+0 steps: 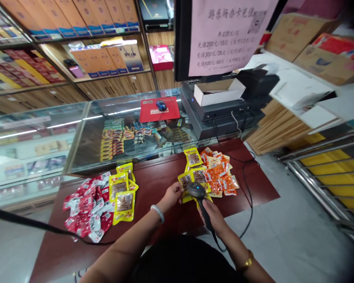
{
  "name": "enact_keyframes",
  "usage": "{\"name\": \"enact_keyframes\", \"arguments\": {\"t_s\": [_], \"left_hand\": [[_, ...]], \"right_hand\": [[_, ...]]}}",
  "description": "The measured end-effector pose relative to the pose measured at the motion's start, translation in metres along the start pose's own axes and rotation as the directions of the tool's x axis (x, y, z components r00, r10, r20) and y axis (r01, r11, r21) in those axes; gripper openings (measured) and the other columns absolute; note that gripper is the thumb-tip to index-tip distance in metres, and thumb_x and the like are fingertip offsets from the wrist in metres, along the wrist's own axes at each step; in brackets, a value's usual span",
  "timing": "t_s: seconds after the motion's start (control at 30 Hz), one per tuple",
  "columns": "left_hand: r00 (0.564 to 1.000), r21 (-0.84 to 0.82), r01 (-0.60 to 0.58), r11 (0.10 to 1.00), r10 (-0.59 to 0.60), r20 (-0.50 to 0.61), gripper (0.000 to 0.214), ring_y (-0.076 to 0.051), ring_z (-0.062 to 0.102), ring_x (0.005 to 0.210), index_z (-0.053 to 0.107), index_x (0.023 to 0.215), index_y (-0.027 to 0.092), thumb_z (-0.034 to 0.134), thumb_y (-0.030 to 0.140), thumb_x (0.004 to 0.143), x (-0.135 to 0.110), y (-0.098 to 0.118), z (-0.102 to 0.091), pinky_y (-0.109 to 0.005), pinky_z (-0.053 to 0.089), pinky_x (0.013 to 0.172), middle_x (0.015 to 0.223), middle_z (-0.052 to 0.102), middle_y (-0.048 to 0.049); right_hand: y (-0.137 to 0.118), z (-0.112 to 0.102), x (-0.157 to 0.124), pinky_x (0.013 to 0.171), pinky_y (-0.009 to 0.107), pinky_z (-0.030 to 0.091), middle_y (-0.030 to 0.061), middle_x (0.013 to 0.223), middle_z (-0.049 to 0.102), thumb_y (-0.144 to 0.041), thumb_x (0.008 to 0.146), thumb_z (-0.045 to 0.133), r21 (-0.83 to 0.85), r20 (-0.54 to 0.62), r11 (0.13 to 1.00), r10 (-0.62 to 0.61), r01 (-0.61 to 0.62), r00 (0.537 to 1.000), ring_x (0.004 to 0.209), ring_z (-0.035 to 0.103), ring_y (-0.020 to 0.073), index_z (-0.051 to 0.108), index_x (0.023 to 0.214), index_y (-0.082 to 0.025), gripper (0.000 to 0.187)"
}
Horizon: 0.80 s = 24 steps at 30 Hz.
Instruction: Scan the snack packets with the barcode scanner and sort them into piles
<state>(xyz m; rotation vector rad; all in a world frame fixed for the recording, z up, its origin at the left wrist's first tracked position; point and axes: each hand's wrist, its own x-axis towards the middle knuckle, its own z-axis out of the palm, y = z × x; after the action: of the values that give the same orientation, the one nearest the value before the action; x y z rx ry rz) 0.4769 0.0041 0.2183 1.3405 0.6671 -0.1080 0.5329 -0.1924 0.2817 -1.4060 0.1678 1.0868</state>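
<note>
My right hand (pixel 214 216) is wrapped round the handle of a black barcode scanner (pixel 197 190), whose head is over yellow snack packets. Just left of the scanner, my left hand (pixel 174 193) pinches the edge of a yellow snack packet (pixel 185 179). More yellow packets (pixel 193 157) lie under and behind it. Against them on the right rests a pile of orange snack packets (pixel 220 173). Farther left are several yellow packets (pixel 124 204) beside a heap of red and white packets (pixel 88 206). All lie on a dark red tabletop (pixel 153 169).
Behind the tabletop stands a glass display counter (pixel 91 137) with a red mat (pixel 147 112) and a blue mouse (pixel 161 105). A cash-register unit (pixel 206 118) and a screen with a pink notice (pixel 224 39) stand behind. The scanner cable (pixel 249 196) loops right. Metal rails (pixel 318 188) are at right.
</note>
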Motion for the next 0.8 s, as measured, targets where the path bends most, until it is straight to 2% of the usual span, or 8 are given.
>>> {"name": "enact_keyframes", "arguments": {"t_s": [0.2, 0.37, 0.5, 0.57, 0.67, 0.8], "left_hand": [[0.996, -0.055, -0.033, 0.998, 0.028, -0.088, 0.046, -0.004, 0.042, 0.039, 0.046, 0.076, 0.019, 0.069, 0.059, 0.071, -0.055, -0.025, -0.075, -0.019, 0.035, 0.039, 0.059, 0.05, 0.008], [0.975, -0.054, -0.018, 0.998, 0.006, -0.221, 0.046, -0.004, 0.04, 0.036, 0.042, 0.073, 0.02, 0.066, 0.06, 0.073, -0.093, -0.045, -0.114, -0.019, 0.03, 0.038, 0.053, 0.045, 0.01], [0.948, -0.015, -0.012, 1.0, 0.007, -0.317, 0.041, -0.005, 0.039, 0.037, 0.041, 0.071, 0.021, 0.064, 0.055, 0.077, -0.119, -0.062, -0.14, -0.019, 0.03, 0.041, 0.051, 0.043, 0.0098], [0.923, 0.028, 0.008, 1.0, 0.004, -0.384, 0.038, -0.007, 0.042, 0.041, 0.042, 0.068, 0.021, 0.065, 0.05, 0.076, -0.132, -0.072, -0.154, -0.02, 0.034, 0.044, 0.053, 0.045, 0.0083], [0.862, 0.132, 0.061, 0.989, 0.015, -0.507, 0.028, -0.011, 0.053, 0.057, 0.045, 0.066, 0.02, 0.065, 0.039, 0.075, -0.151, -0.083, -0.177, -0.022, 0.042, 0.056, 0.062, 0.054, 0.004], [0.795, 0.247, 0.26, 0.934, -0.062, -0.603, 0.01, -0.016, 0.059, 0.07, 0.054, 0.074, 0.02, 0.059, 0.028, 0.079, -0.173, -0.088, -0.202, -0.023, 0.041, 0.064, 0.069, 0.062, 0.0012]], "right_hand": [[0.005, 0.051, 0.01, 0.036, 0.02, 0.027, -0.007, 0.049, 0.046, -0.076, 0.072, 0.06, -0.134, 0.177, 0.991, 0.012, 0.012, 0.984, 0.037, 0.036, 0.0062, 0.044, 0.068, -0.022, 0.057], [0.019, 0.099, 0.018, 0.035, 0.019, 0.026, -0.0087, 0.051, 0.046, -0.074, 0.073, 0.061, -0.195, 0.315, 0.981, 0.082, -0.02, 0.946, 0.036, 0.034, 0.0059, 0.044, 0.075, -0.023, 0.054], [0.028, 0.131, 0.02, 0.035, 0.018, 0.025, -0.0092, 0.052, 0.045, -0.074, 0.074, 0.06, -0.242, 0.411, 0.97, 0.13, -0.03, 0.902, 0.037, 0.032, 0.006, 0.045, 0.08, -0.023, 0.053], [0.033, 0.144, 0.02, 0.035, 0.018, 0.025, -0.0093, 0.051, 0.044, -0.074, 0.074, 0.06, -0.275, 0.437, 0.961, 0.156, -0.034, 0.886, 0.037, 0.033, 0.0063, 0.045, 0.08, -0.023, 0.054], [0.041, 0.159, 0.021, 0.035, 0.019, 0.025, -0.0094, 0.05, 0.044, -0.076, 0.072, 0.06, -0.324, 0.451, 0.946, 0.177, -0.024, 0.875, 0.037, 0.033, 0.0067, 0.046, 0.081, -0.023, 0.055], [0.049, 0.171, 0.022, 0.036, 0.02, 0.024, -0.0089, 0.051, 0.045, -0.075, 0.073, 0.059, -0.382, 0.457, 0.924, 0.2, -0.012, 0.867, 0.038, 0.033, 0.0072, 0.048, 0.083, -0.023, 0.054]]}}
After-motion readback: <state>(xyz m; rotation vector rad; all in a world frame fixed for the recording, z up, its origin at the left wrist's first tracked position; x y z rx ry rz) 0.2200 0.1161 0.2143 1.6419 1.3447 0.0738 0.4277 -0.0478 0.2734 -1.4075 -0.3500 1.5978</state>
